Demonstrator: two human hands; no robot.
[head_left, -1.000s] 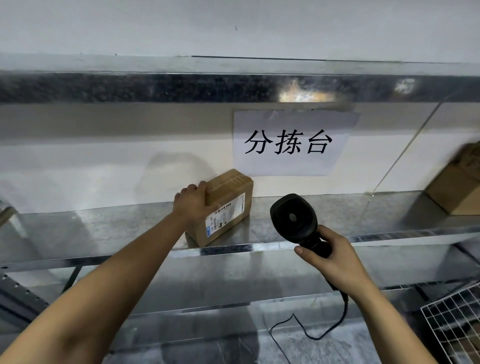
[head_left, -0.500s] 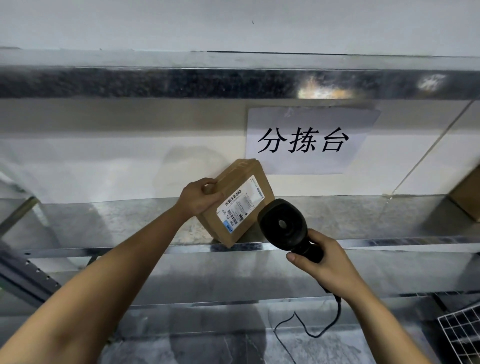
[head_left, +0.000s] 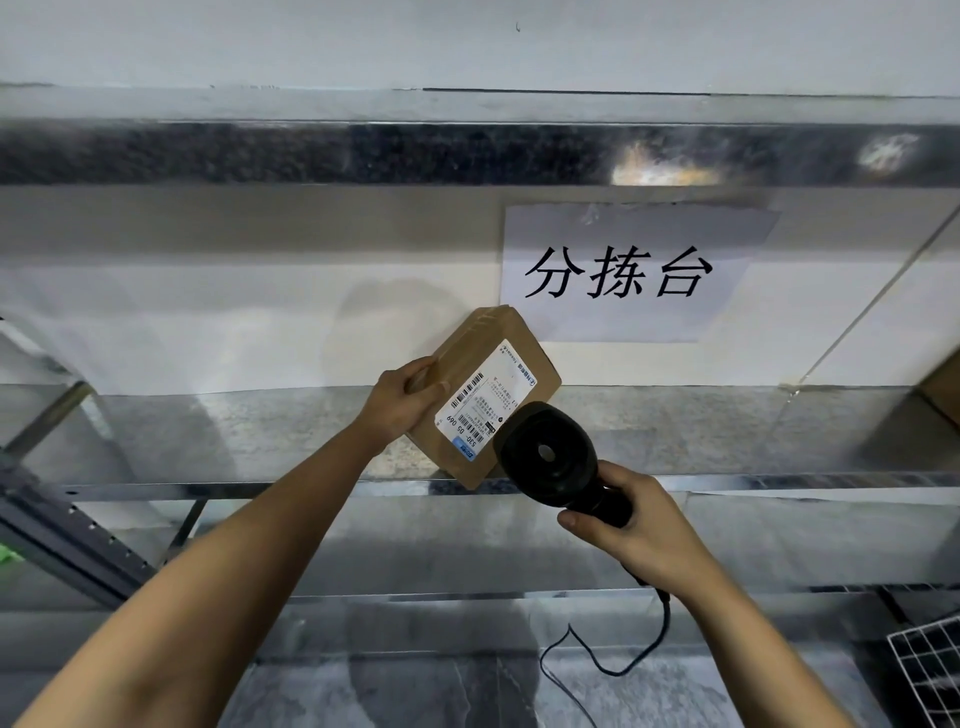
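Your left hand (head_left: 400, 402) clamps the box (head_left: 470, 364) by its short end. It looks like light, stiff cardboard, so that grip should do. Your right hand (head_left: 634, 525) wraps the scanner (head_left: 550, 454), nosed up to the label (head_left: 485, 402).

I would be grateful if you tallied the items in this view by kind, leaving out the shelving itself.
Cardboard boxes: 2, the held box in the left hand and the box at the right edge
Barcode scanner: 1, in the right hand
Paper sign: 1
Wire basket: 1
Total: 5
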